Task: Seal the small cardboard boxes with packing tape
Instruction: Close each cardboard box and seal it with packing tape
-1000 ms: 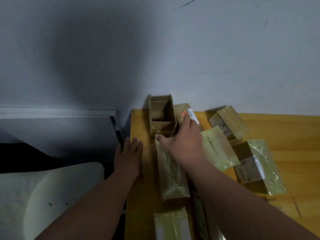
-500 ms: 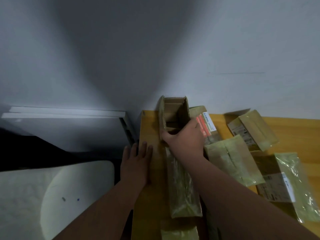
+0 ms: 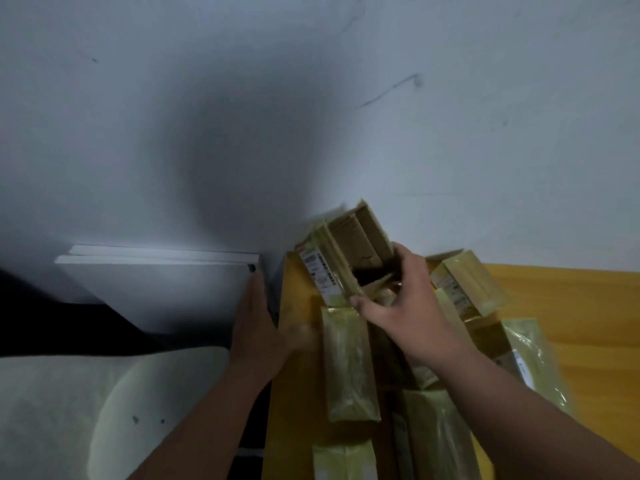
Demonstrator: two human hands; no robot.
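The right hand (image 3: 405, 306) grips the open box (image 3: 349, 258) at the tabletop's (image 3: 571, 306) far-left corner, its long axis tilted toward the wall. The left hand (image 3: 258, 330) rests flat, holding nothing, on the left edge.

I see a brown open cardboard box (image 3: 360, 237) with a white printed label (image 3: 317, 271) on its side, yellowish tape-wrapped boxes (image 3: 349, 362) glinting around it, an orange-yellow table (image 3: 571, 306), a grey-white wall (image 3: 311, 98), and a pale cream cushion (image 3: 69, 410).
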